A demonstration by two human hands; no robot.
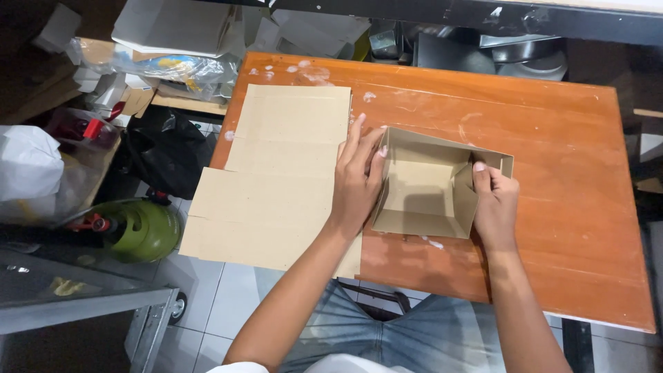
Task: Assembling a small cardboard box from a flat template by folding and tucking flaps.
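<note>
A small brown cardboard box (423, 186), open at the top and half folded into shape, stands on the orange-brown wooden table (552, 173), a little left of the table's middle and close to its near edge. Its walls are thin, matte and plain; the far wall stands upright, and the right-hand wall is a flap bent inward at an angle.

The left hand (358, 181) lies flat against the box's left wall, fingers stretched out and pressed together, the thumb touching the wall's upper corner; it closes on nothing, only braces. The right hand (494, 204) is pinched on the bent right-hand flap, thumb inside the box and fingers curled behind.

Just left of the box, under the left hand, lies a stack of flat cardboard blanks (276, 179) of the same brown card, creased in straight lines and hanging over the table's left edge.

The tabletop is glossy varnished wood, smeared with white specks and streaks, thickest toward the far left corner.

Below the table's near edge show the person's blue jeans (414, 331) and a floor of pale tiles (207, 304). To the left stand a green gas cylinder (141, 228), a black plastic bag (166, 152), a white bag (27, 166) and clear plastic wrapping (173, 69) among loose card. Beyond the far edge sit metal bowls (532, 59) in shadow.
</note>
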